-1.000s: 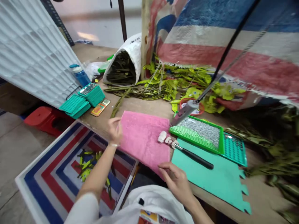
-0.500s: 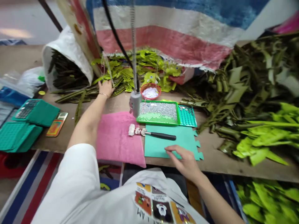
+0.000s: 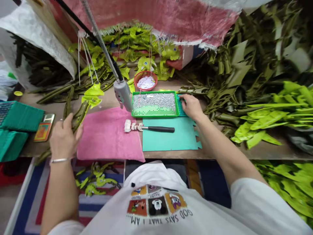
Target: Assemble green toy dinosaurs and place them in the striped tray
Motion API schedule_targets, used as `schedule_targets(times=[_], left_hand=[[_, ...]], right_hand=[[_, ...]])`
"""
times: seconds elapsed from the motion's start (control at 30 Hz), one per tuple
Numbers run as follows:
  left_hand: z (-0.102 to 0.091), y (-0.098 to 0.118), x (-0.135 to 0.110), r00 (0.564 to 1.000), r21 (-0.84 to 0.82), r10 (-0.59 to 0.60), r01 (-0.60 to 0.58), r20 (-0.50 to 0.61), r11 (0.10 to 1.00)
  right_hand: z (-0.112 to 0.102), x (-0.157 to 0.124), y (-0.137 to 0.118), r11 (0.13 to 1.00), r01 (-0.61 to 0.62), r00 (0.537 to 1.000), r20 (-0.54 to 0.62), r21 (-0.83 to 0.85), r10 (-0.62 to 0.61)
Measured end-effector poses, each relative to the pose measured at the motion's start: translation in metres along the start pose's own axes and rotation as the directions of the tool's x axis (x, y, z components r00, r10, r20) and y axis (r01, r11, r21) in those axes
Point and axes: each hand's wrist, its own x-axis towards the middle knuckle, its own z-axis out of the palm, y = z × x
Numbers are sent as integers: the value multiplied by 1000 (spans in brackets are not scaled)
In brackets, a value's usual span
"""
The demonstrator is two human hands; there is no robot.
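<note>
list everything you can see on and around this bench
cloth: one, pink, front of bench
foam mat: one, teal, right of cloth
handled tool: one, black, across cloth and mat
large tray: one, green, behind mat, holds silvery bits
small tray: one, teal, right of large tray
basket: one, red, behind large tray
hanging tool: one, grey, on a cable left of large tray
leaf piles: many, green, right and back
stacked trays: several, teal, far left
left hand: grips leaf sprig, yellow-green
right hand: on small tray
</note>
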Motion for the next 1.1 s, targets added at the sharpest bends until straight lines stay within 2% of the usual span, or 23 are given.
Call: schedule_targets(times=[0.07,0.13,0.17,0.23,0.3,0.4,0.47,0.5,0.57,0.6,0.63,0.7,0.8,0.97,1.1], left_hand=[[7,-12,-54,991,-82,34,-45,-130,996],[10,-8,-96,966,-123,129,-159,-222,980],[11,0,-110,953,-159,180,-222,-243,962],[11,29,-123,919,-278,312,-373,-240,885],[12,67,-119,871,-381,444,-492,-213,783],[22,121,-96,805,-429,584,-565,-100,705],[31,144,-80,756,-446,654,-595,-31,668],[35,152,-73,738,-453,674,-606,-14,654],[41,160,-65,707,-476,707,-622,-2,621],[43,162,-62,694,-494,720,-624,5,606],[44,163,-60,682,-513,731,-622,15,591],[45,164,-59,666,-548,745,-609,39,574],[44,164,-60,668,-569,741,-588,59,575],[42,164,-63,673,-530,738,-614,36,586],[37,163,-67,689,-559,722,-579,54,594]], right_hand=[[8,3,5,999,17,1000,6,-35,-16],[13,4,10,998,26,1000,-13,-55,-27],[15,4,11,998,31,999,-22,-62,-32],[14,5,11,997,44,999,-24,-70,-46],[7,7,6,997,35,999,-16,-71,-36],[-15,2,-15,997,-59,998,-23,-51,58],[-35,-13,-35,995,-96,994,-53,18,97],[-44,-24,-46,994,-73,995,-66,85,78],[-58,-53,-70,960,53,998,-54,274,-39],[-63,-69,-82,922,106,993,5,373,-117],[-65,-85,-92,888,119,981,86,444,-174],[-66,-112,-109,860,69,952,225,506,-208],[-61,-137,-119,867,-33,938,314,498,-145],[-57,-149,-114,878,-123,960,281,462,-14],[-56,-160,-118,876,-234,937,340,421,87]])
